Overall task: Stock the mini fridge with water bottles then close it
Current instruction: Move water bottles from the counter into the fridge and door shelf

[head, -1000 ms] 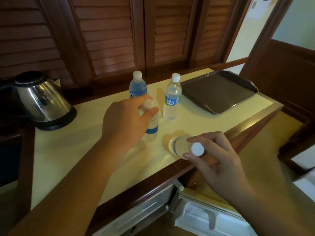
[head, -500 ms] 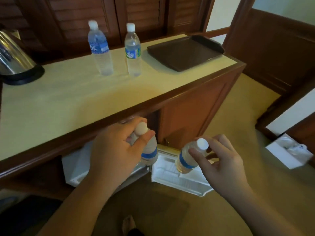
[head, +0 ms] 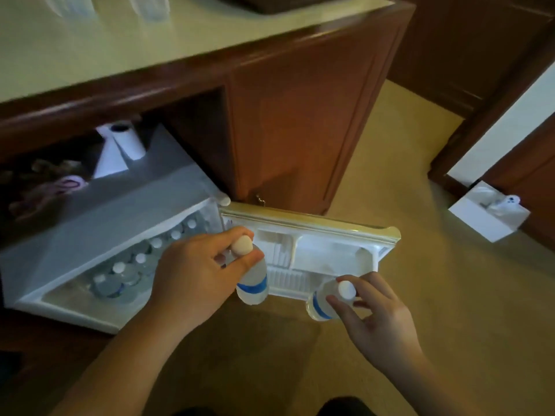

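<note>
The white mini fridge (head: pixel 99 223) sits under the wooden counter with its door (head: pixel 312 235) swung open to the right. Several capped water bottles (head: pixel 126 274) stand in a row inside it. My left hand (head: pixel 198 274) grips the neck of a clear bottle with a blue label (head: pixel 252 283), held upright in front of the fridge opening. My right hand (head: pixel 375 319) holds a second blue-labelled bottle (head: pixel 327 301) by its white cap, just below the door's shelves.
The cream countertop (head: pixel 120 49) overhangs above, with blurred bottle bases at its top edge. A paper roll (head: pixel 127 141) and dark items lie on the fridge top. A cabinet door (head: pixel 300 121) stands behind the fridge door. A white box (head: pixel 486 217) rests on the carpet at right.
Both hands have carried their bottles down from the countertop to the open fridge. The view has dropped, so the fridge interior and its stored bottles now show.
</note>
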A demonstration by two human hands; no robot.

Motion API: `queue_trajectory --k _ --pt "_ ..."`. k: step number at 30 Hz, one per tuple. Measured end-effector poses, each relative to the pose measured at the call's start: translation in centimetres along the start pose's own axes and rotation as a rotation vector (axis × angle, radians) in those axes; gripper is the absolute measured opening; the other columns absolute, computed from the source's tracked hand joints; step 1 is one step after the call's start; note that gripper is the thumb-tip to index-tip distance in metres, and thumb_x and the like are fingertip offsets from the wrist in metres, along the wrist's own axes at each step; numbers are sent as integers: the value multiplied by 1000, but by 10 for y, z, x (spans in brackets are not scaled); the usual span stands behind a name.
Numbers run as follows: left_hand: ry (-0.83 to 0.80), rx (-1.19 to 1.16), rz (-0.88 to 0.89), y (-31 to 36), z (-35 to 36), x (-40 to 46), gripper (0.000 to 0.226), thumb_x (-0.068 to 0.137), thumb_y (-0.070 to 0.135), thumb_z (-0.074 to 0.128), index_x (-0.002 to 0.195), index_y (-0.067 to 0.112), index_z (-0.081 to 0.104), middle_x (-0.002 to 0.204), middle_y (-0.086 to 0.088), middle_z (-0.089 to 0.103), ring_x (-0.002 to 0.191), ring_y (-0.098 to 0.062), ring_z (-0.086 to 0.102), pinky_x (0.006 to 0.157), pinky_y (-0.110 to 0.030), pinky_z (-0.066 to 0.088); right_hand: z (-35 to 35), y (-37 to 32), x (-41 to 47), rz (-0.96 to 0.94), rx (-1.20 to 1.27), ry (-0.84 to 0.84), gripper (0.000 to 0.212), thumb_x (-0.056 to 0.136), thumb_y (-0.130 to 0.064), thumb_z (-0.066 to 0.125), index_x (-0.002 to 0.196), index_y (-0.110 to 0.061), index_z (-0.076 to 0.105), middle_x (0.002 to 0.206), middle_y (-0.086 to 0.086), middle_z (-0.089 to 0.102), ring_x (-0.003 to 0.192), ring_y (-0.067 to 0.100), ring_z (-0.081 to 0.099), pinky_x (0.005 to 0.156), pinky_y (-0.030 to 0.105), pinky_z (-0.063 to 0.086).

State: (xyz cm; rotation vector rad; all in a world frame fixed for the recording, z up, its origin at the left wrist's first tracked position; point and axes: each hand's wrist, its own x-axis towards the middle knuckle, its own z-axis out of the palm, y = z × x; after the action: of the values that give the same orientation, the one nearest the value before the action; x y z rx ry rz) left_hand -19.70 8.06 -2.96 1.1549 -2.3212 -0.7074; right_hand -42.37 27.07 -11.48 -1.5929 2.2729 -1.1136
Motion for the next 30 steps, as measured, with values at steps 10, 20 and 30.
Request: queue_trajectory --k 10,20,30 --pt "54 -90 263 -119 172 1 29 91 54 70 112 36 79 96 16 78 87 -6 72 71 -36 63 120 145 -70 -21 -63 260 24 89 -33 77 109 -19 76 102 -13 62 83 16 69 56 25 49" --pt "237 -182 304 -183 270 15 27 88 50 76 113 38 80 99 22 77 83 -11 73 84 -36 61 208 255 -55 -9 -71 450 29 88 -26 81 114 -15 75 103 -6 63 91 22 67 71 44 59" --pt "198 -254 249 -210 296 24 43 92 59 69 123 30 76 111 20 77 94 -15 75 91 -41 61 251 296 -27 197 -278 489 30 95 -40 73 112 -16 74 105 -5 68 84 22 68 63 40 56"
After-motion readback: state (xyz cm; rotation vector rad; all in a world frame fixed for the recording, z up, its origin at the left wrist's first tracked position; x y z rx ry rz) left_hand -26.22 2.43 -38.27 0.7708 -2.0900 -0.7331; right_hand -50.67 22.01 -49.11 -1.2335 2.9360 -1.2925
